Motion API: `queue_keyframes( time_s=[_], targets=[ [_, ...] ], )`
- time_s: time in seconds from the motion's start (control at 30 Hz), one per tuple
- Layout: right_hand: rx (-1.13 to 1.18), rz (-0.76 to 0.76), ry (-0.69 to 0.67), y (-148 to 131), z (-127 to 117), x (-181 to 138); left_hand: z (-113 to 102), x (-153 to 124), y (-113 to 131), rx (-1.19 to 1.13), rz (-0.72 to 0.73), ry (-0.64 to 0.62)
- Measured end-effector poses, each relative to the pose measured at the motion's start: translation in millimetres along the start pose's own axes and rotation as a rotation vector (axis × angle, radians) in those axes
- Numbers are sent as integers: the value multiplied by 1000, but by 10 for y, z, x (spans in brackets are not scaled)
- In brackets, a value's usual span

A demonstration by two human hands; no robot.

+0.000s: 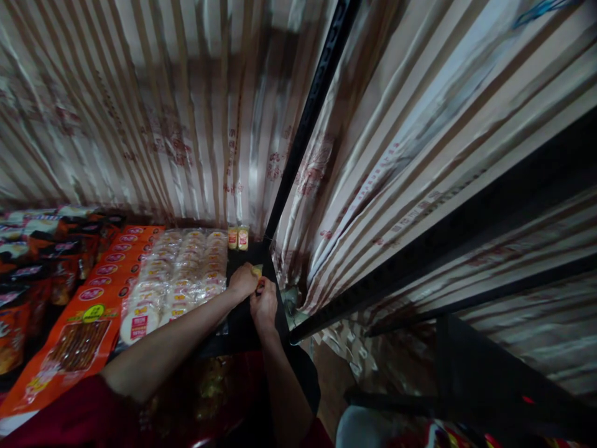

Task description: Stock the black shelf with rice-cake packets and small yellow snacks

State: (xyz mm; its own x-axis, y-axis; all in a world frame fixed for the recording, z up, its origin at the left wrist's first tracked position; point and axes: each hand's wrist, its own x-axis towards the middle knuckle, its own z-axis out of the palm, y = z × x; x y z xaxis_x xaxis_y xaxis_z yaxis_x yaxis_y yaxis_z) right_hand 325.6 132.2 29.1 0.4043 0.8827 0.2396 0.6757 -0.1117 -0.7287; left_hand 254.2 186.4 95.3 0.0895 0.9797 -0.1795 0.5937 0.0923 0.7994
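Note:
My left hand [242, 282] and my right hand [263, 303] are close together on a dark shelf [242, 323], near its black corner post [308, 124]. Both hands are closed around a small yellow packet [257, 271], pinched between the fingertips. Just left of the hands lie rows of round white snack packs in clear wrap [180, 270]. Two small yellow-and-red packets [237, 238] stand upright at the back of the shelf.
Orange snack bags [93, 305] lie in a row at the left, with dark red bags [37, 261] beyond them. Striped plastic-wrapped cartons [163, 112] form the wall behind and to the right. A black shelf rail [420, 261] runs diagonally at the right.

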Motion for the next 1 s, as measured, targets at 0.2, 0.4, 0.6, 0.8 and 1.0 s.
queue_keyframes(
  time_s=[0.2,0.4,0.6,0.8,1.0],
  targets=[
    [40,32,37,53,115,222,64,172,3,-39,-56,12],
    [45,28,95,78,210,425,148,335,-50,-68,-72,7],
    [30,66,142,83,317,621,215,530,-72,71,-46,-59],
    [76,82,143,104,408,848,241,664,-78,59,-6,-77],
    [92,84,157,168,528,1040,229,687,-29,-100,38,-34]
  ],
)
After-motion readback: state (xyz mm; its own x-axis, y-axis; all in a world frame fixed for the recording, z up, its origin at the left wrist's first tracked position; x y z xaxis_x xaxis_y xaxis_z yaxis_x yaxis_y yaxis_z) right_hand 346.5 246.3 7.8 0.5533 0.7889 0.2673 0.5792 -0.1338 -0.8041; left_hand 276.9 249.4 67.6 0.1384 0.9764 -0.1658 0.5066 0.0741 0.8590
